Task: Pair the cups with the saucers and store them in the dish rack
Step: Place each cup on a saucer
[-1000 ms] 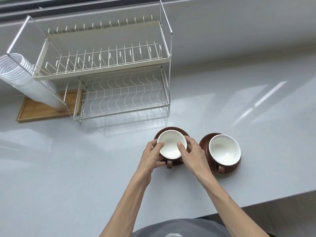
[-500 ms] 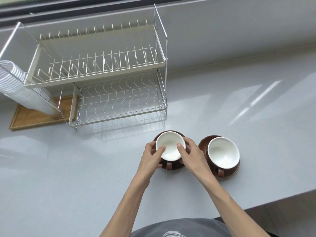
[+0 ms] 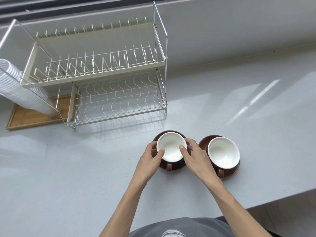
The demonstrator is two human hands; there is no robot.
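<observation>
Two brown cups with white insides sit on brown saucers on the grey counter. The left cup [image 3: 171, 145] rests on its saucer [image 3: 177, 165], handle toward me. My left hand [image 3: 151, 159] grips that pair from the left and my right hand [image 3: 194, 157] from the right, thumbs on the cup's rim, fingers around the cup and over the saucer's edge. The right cup [image 3: 223, 152] stands untouched on its saucer [image 3: 203, 142]. The two-tier wire dish rack [image 3: 109, 72] stands behind, to the left, both tiers bare.
A stack of white plastic cups [image 3: 20, 89] lies tilted on a wooden tray [image 3: 30, 118] left of the rack. A grey wall rises behind the counter. The counter's front edge [image 3: 273, 198] runs at lower right.
Both hands keep the same hold on the left cup and saucer. The view has shifted slightly, so the rack sits a little further left and lower in frame.
</observation>
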